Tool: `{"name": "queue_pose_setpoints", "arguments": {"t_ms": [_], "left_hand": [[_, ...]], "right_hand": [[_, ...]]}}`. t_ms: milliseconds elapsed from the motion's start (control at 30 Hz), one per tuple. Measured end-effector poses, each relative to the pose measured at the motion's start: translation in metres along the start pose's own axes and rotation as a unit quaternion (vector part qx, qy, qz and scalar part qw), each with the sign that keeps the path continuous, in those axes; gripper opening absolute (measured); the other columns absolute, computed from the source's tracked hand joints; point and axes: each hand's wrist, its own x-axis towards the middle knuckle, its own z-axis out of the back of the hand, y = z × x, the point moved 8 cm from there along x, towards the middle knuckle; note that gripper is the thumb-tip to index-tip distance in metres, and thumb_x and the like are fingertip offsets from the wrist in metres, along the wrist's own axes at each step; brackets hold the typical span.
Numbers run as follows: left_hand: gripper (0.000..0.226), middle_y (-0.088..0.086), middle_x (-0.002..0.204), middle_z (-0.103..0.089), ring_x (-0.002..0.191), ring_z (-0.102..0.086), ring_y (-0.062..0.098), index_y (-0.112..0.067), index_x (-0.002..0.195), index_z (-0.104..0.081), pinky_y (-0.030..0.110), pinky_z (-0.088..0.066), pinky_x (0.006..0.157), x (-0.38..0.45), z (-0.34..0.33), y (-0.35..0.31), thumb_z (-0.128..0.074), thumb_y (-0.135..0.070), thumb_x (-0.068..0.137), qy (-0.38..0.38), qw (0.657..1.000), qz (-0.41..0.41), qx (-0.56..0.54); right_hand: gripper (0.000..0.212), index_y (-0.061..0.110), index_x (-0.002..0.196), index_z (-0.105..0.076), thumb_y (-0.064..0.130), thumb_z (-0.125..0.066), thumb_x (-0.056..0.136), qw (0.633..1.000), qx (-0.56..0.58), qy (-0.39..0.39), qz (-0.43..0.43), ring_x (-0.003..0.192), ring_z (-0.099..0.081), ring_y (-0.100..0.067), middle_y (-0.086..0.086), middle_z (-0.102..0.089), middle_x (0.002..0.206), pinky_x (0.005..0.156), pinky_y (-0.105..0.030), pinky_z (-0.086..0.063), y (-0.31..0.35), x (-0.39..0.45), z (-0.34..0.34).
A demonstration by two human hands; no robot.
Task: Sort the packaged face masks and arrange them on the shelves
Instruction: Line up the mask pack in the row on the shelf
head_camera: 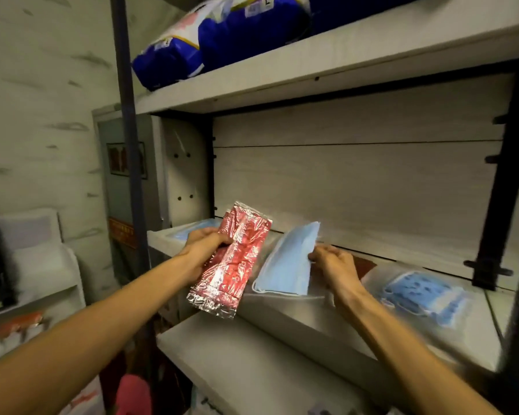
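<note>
Item 1: red mask pack (231, 262), in crinkled clear wrap. Held in the left hand (203, 250), fingers closed around its left long edge near the upper half. Long axis runs from upper right to lower left, the top end over the middle shelf (474, 333), the bottom end hanging out past the shelf's front edge. Not resting on anything.

Item 2: blue mask pack (288, 262), plain light blue in a clear sleeve. Stands tilted on the middle shelf, top corner leaning toward the back panel (357, 187), ear loops at its lower edge. The right hand (336, 266) pinches its right edge, fingers closed on the wrapper. Sits just beside the red pack, on its right; whether the two touch cannot be told.

Item 3: patterned blue mask pack (423, 298), lying flat toward the right end of the same shelf, well apart from both hands. Blurred.

Item 4: another blue pack (192, 229) at the shelf's left rear corner, partly hidden behind the left hand.

Item 5: blue and white bagged goods (222, 34) on the upper shelf (372, 55); not masks as far as can be judged.

Governing relation: the red pack lies left of the blue one, axes near parallel. The left hand is nearer the left rear corner, the right hand nearer the patterned pack. Likely step: sorting by colour, each pack going toward its own side.
</note>
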Motion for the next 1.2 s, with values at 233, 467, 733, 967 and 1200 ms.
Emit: {"name": "queue_pose_setpoints", "arguments": {"t_ms": [233, 467, 733, 967, 1200], "left_hand": [[0.015, -0.001, 0.091, -0.071, 0.091, -0.071, 0.022, -0.022, 0.094, -0.067, 0.041, -0.060, 0.084, 0.085, 0.080, -0.033, -0.066, -0.007, 0.092, -0.190, 0.966, -0.139, -0.103], [0.015, 0.005, 0.090, -0.073, 0.072, -0.072, 0.018, -0.019, 0.094, -0.069, 0.030, -0.056, 0.057, 0.194, 0.130, -0.015, -0.067, -0.005, 0.092, -0.147, 0.975, -0.074, -0.148], [0.006, 0.011, 0.086, -0.073, 0.075, -0.069, 0.029, -0.018, 0.088, -0.072, 0.033, -0.054, 0.054, 0.295, 0.177, 0.028, -0.075, -0.017, 0.083, -0.084, 0.988, 0.047, -0.123], [0.004, 0.011, 0.092, -0.073, 0.082, -0.068, 0.029, -0.019, 0.084, -0.071, 0.036, -0.054, 0.066, 0.350, 0.210, 0.023, -0.071, -0.015, 0.082, -0.111, 0.984, 0.006, -0.142], [0.036, 0.016, 0.107, -0.075, 0.099, -0.072, 0.036, -0.011, 0.112, -0.070, 0.055, -0.058, 0.088, 0.372, 0.177, 0.008, -0.072, -0.017, 0.077, -0.009, 0.989, 0.036, -0.144]], "right_hand": [[0.016, 0.004, 0.101, -0.071, 0.001, -0.058, 0.092, 1.000, 0.011, 0.024, -0.009, 0.064, -0.063, -0.018, -0.009, -0.067, 0.078, 0.051, -0.023, -0.051, -0.003, 0.064, -0.064], [0.015, 0.009, 0.097, -0.070, 0.004, -0.057, 0.091, 0.996, 0.032, 0.072, -0.028, 0.078, -0.066, -0.025, -0.012, -0.068, 0.086, 0.062, -0.030, -0.054, -0.021, 0.140, -0.163], [0.021, 0.004, 0.110, -0.067, 0.010, -0.059, 0.091, 0.995, -0.024, 0.073, -0.067, 0.075, -0.065, -0.022, -0.012, -0.070, 0.089, 0.053, -0.023, -0.051, -0.052, 0.221, -0.261], [0.018, 0.007, 0.108, -0.064, 0.007, -0.065, 0.091, 0.990, -0.122, 0.018, -0.062, 0.070, -0.069, -0.018, -0.010, -0.072, 0.086, 0.054, -0.026, -0.054, -0.073, 0.272, -0.313], [0.058, 0.011, 0.129, -0.053, 0.043, -0.073, 0.084, 0.902, -0.432, 0.015, -0.009, 0.105, -0.064, -0.031, -0.009, -0.063, 0.123, 0.091, -0.045, -0.055, -0.078, 0.282, -0.323]]}}
